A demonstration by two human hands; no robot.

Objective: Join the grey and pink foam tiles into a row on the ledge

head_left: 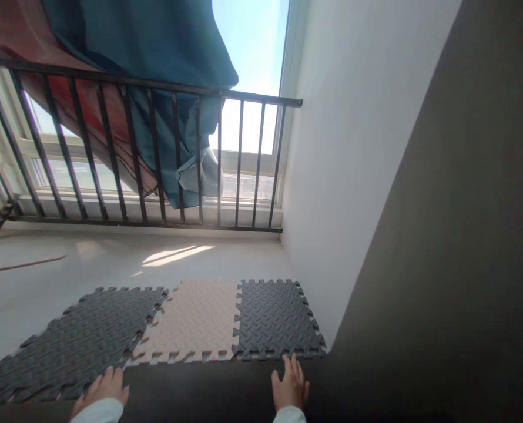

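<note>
Three interlocking foam floor tiles lie in a row on the pale floor: a grey tile point(80, 341) at the left, a beige tile point(195, 320) in the middle, and a dark grey tile point(274, 317) at the right by the wall. My left hand point(105, 390) rests on the near edge of the left grey tile, fingers curled downward. My right hand point(290, 385) lies flat with fingers stretched out, its tips touching the near edge of the right dark tile. Neither hand holds anything.
A black metal railing point(156, 153) runs in front of a bright window. A teal curtain point(156, 53) and a red cloth point(19, 41) hang over it. A white wall point(358, 147) stands at the right, with a shadowed dark surface point(464, 264) nearer me.
</note>
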